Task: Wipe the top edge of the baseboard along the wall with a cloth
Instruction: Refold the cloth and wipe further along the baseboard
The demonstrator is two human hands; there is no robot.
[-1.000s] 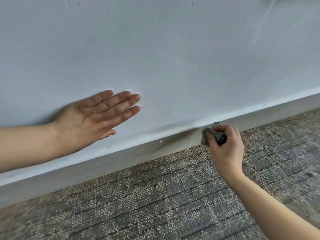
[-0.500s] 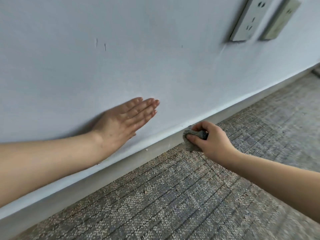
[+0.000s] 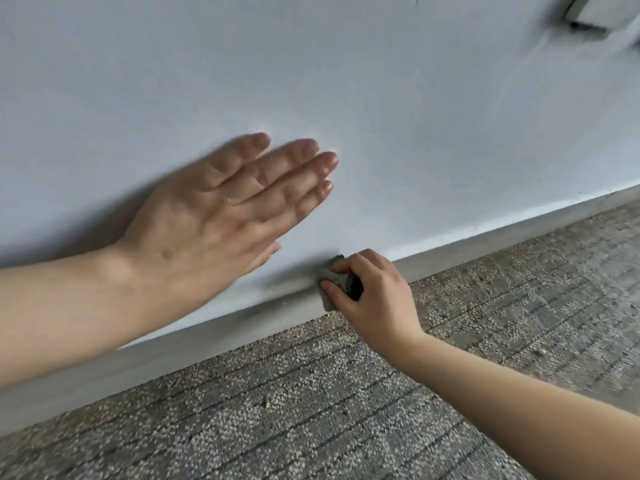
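Note:
A grey baseboard (image 3: 502, 233) runs along the foot of the pale wall (image 3: 381, 98), rising from lower left to upper right. My right hand (image 3: 372, 296) grips a small bunched grey cloth (image 3: 330, 275) and holds it against the baseboard's top edge near the middle of the view. Most of the cloth is hidden under my fingers. My left hand (image 3: 225, 216) lies flat on the wall just above and to the left, fingers straight and together.
Grey speckled carpet (image 3: 311, 410) covers the floor below the baseboard. The lower edge of a wall socket plate (image 3: 588, 15) shows at the top right corner of the wall.
The view has shifted and moved closer; the sockets have slid mostly out at the top right. My left hand still rests on the wall and my right hand keeps the cloth on the baseboard edge.

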